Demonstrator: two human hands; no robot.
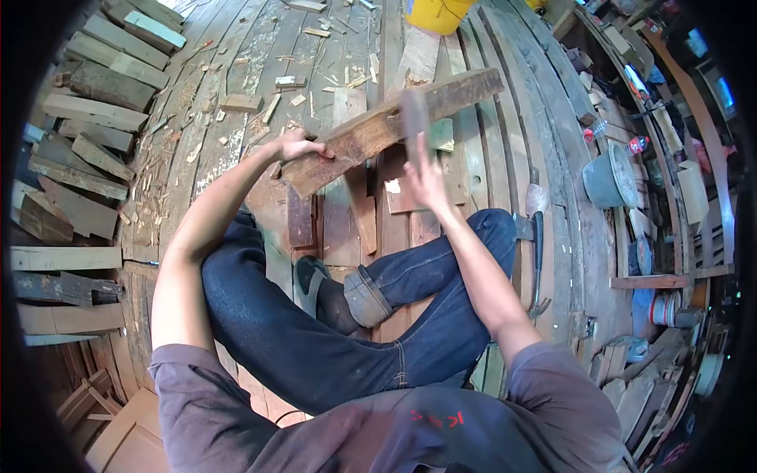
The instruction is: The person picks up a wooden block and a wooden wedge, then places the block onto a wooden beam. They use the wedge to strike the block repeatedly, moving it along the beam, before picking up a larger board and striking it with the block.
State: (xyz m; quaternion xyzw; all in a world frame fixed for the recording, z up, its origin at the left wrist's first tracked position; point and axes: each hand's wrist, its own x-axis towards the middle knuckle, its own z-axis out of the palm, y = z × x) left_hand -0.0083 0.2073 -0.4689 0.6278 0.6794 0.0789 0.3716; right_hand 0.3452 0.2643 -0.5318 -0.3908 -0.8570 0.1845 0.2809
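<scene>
Timber (pixel 359 142) slants from left grip (pixel 302 147), blurred tool (pixel 414 117) in right grip (pixel 426 181).

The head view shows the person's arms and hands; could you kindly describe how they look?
The left sleeve and right sleeve are short, plain and dark greyish purple, leaving the forearms bare. The left hand and right hand wear no gloves, and no watch or bracelet shows; the right hand is slightly blurred.

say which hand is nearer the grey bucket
Right. The right hand is left of the grey bucket, with a blurred tool; the left hand is farther left, on the plank.
</scene>
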